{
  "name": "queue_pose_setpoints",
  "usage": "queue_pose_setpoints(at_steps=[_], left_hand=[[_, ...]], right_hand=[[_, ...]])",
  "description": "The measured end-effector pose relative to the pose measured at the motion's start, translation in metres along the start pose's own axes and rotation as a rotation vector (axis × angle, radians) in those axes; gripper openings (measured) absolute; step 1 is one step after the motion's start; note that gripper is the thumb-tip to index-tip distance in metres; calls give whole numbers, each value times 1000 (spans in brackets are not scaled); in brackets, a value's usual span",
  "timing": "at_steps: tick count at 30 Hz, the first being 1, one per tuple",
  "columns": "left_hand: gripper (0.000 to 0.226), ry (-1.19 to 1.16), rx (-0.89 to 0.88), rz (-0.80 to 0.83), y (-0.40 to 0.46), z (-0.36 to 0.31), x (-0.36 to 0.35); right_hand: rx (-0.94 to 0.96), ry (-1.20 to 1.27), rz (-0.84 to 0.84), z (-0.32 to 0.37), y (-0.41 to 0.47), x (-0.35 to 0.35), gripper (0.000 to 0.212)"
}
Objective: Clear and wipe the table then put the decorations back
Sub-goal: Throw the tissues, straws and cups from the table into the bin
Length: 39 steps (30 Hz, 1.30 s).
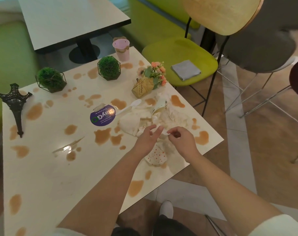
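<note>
Head view: a person's two bare hands meet over a heap of crumpled paper napkins (155, 116) on a cream tabletop (47, 167) blotched with brown spills (102, 136). Left hand (147, 137) hovers with its fingers loosely spread and relaxed, holding nothing, fingertips just touching the near edge of the napkins. Right hand (182, 140), beside it, has thumb and forefinger pinched on a small white scrap (167, 132); what the scrap is cannot be told. Below both wrists lies a dotted paper wrapper (157, 155). Just beyond the hands, a paper cup (159, 106) lies on its side within the heap; its contents cannot be seen. A white plastic spoon (129, 106) lies to the left of the cup, touching a round purple sticker (103, 115). Farther out from the hands stand the decorations: a small bunch of pink flowers (155, 72) in a wrapped pot (142, 88), two wire-framed holders each filled with a green grass ball (109, 67) (50, 79), and a pink cup (121, 49) at the far edge, seemingly empty. Well to the left of the left hand, a dark tower model (15, 104) lies flat. Beyond the right hand, off the tabletop, a folded grey cloth (185, 69) rests on a lime-green chair (178, 50).
</note>
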<state>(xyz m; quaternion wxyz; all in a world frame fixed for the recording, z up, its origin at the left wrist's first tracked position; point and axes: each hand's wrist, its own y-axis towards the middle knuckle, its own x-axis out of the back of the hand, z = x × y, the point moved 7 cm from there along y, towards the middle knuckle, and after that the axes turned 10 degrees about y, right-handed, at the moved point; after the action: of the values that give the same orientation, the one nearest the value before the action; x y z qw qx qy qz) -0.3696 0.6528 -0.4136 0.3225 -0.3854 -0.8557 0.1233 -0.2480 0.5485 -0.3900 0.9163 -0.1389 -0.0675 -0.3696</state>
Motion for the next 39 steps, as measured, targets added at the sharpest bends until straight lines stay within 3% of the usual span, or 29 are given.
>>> queue_pose_setpoints(at_steps=[4, 7, 11, 13, 19, 24, 31, 34, 39], left_hand=[[50, -189, 11, -20, 5, -12, 2], [25, -245, 63, -112, 9, -11, 15], [21, -278, 182, -186, 12, 3, 28], [27, -299, 200, -188, 12, 9, 31], [55, -372, 253, -179, 6, 26, 41], [36, -448, 246, -225, -6, 42, 72], [30, -491, 289, -382, -37, 78, 150], [40, -510, 330, -466, -56, 109, 194], [37, -579, 363, -590, -89, 152, 259]], right_hand=[[-4, 55, 104, 14, 6, -14, 12], [-19, 27, 52, 7, 9, -11, 16], [-112, -416, 137, -24, 11, -9, 34], [-169, -511, 183, -38, 8, -11, 37], [-158, -369, 60, -43, 9, -12, 12], [-74, -288, -49, -4, 8, -24, 5], [-6, 1, 145, 59, 2, -130, 11], [-29, 29, 259, 77, -12, -192, 10], [-30, 84, 386, 100, -37, -279, 7]])
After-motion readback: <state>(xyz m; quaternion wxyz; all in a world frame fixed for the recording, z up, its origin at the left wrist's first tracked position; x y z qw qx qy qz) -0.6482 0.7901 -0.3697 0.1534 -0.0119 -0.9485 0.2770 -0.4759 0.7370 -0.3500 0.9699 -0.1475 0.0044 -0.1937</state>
